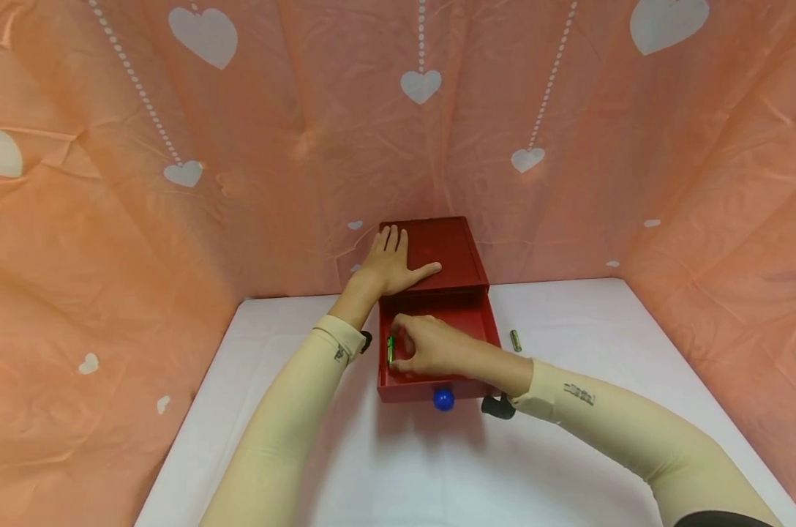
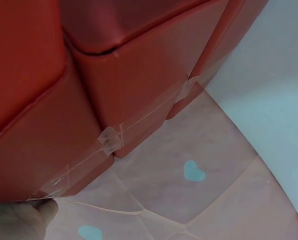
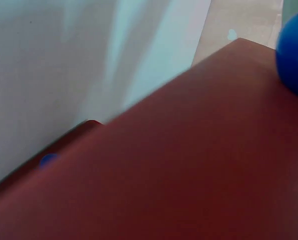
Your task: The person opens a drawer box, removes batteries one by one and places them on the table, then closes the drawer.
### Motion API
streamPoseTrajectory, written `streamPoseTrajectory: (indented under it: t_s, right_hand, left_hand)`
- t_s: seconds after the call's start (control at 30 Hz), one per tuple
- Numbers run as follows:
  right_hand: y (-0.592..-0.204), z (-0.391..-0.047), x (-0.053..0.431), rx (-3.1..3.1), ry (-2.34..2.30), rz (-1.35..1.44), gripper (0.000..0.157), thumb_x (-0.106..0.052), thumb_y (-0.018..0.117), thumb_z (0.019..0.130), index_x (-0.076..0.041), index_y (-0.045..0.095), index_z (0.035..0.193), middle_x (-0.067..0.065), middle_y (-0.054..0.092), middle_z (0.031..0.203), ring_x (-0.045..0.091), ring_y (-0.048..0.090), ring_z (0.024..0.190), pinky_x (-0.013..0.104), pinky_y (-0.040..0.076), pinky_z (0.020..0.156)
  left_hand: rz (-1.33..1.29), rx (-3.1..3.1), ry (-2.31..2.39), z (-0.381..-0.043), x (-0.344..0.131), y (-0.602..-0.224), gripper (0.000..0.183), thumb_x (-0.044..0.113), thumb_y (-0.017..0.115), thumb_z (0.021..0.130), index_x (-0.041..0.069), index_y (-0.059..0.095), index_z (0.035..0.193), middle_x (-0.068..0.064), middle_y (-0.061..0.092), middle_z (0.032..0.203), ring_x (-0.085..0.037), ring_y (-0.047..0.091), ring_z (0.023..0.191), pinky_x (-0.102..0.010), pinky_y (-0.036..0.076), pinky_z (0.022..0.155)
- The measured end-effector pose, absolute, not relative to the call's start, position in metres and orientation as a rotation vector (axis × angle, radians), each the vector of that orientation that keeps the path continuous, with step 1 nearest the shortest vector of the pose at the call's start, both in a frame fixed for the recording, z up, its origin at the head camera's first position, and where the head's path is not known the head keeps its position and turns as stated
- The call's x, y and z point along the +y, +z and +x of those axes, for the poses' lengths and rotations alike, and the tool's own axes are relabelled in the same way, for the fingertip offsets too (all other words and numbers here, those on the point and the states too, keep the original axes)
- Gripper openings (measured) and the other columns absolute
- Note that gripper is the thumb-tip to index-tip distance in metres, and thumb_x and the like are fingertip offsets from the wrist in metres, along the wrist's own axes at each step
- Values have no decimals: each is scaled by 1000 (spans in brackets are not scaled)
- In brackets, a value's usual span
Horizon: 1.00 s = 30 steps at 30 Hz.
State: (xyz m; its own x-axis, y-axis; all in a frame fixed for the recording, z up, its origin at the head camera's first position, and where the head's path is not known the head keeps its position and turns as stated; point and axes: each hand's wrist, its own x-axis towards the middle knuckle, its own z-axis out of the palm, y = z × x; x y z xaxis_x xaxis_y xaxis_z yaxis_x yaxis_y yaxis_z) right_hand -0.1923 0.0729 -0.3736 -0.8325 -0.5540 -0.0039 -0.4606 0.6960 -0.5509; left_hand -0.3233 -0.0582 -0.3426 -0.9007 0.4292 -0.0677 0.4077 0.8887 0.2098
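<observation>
A: Far left?
B: One peach-orange cloth hanging point(image 1: 128, 307), creased, printed with white hearts; it also runs behind and along the right.
A: Next?
B: One white counter point(image 1: 266, 373), then one pale yellow sleeve point(image 1: 273, 424) with a small dark print, a black band point(image 1: 366, 342) at its cuff.
A: Left of the two hands?
B: Left hand point(image 1: 391, 269): spread wide, thumb out, resting on top of one red rectangular box point(image 1: 444, 249). Clear tape point(image 2: 111, 140) runs along the box's lower side, seen from the left wrist.
A: Below it?
B: One red drawer point(image 1: 404, 394), pulled out of the box front. Inside, by its left wall: one small cylindrical battery, green and gold point(image 1: 390, 353), lying lengthwise.
A: Right hand?
B: Right hand point(image 1: 437, 350): reaching into the drawer, narrow, thumb and fingers curled to pinch that battery at its ends.
A: Drawer front?
B: One round, glossy blue knob point(image 1: 443, 400). Just right of it, one black object point(image 1: 499, 407) at the right wrist.
A: Last items?
B: A second green-and-gold battery point(image 1: 516, 340), on the counter just beside the drawer; then the matching right sleeve point(image 1: 609, 410).
</observation>
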Motion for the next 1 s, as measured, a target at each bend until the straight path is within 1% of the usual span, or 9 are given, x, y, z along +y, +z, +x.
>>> streamPoseTrajectory:
  t_s: [0.2, 0.43, 0.63, 0.7, 0.87, 1.0]
  right_hand:
    - [-369, -189, 81, 2746, -864, -804, 43, -27, 87, 92, -10, 65, 124, -2, 63, 86, 13, 59, 77, 28, 53, 67]
    - [-362, -188, 95, 2761, -915, -824, 43, -26, 87, 93, -9, 65, 125, -2, 65, 85, 12, 60, 75, 28, 55, 68]
    - [-356, -184, 110, 2796, -932, -831, 43, -30, 86, 93, -10, 65, 125, -4, 64, 84, 9, 59, 74, 28, 55, 67]
    - [-353, -183, 115, 2805, -951, -838, 43, -29, 86, 93, -8, 65, 125, -4, 64, 84, 9, 59, 74, 28, 55, 67]
    - [-348, -181, 126, 2805, -1016, -827, 42, -27, 86, 93, -7, 65, 123, -2, 66, 86, 10, 61, 74, 29, 56, 69]
    - [-344, -179, 133, 2819, -1037, -797, 42, -28, 87, 93, -9, 65, 123, -3, 66, 89, 11, 62, 75, 30, 57, 70]
  left_hand:
    - [648, 2944, 279, -323, -57, -342, 112, 82, 38, 101, 1, 3, 172, -22, -2, 179, -35, -7, 167, -45, -5, 134]
    - [633, 2952, 268, -325, -56, -343, 112, 80, 39, 102, 0, 4, 172, -22, -2, 179, -35, -7, 167, -45, -5, 134]
    - [589, 2925, 238, -330, -55, -345, 112, 82, 36, 101, 3, -2, 172, -19, -8, 179, -32, -12, 166, -44, -6, 134]
    - [576, 2917, 229, -331, -54, -346, 112, 83, 35, 101, 5, -4, 172, -18, -10, 179, -31, -13, 166, -44, -7, 134]
    - [592, 2920, 273, -328, -56, -343, 112, 82, 37, 102, 3, -1, 172, -19, -8, 179, -32, -12, 166, -45, -5, 134]
    - [616, 2930, 287, -325, -58, -342, 113, 82, 37, 101, 2, 1, 172, -20, -5, 179, -34, -9, 166, -46, -3, 135]
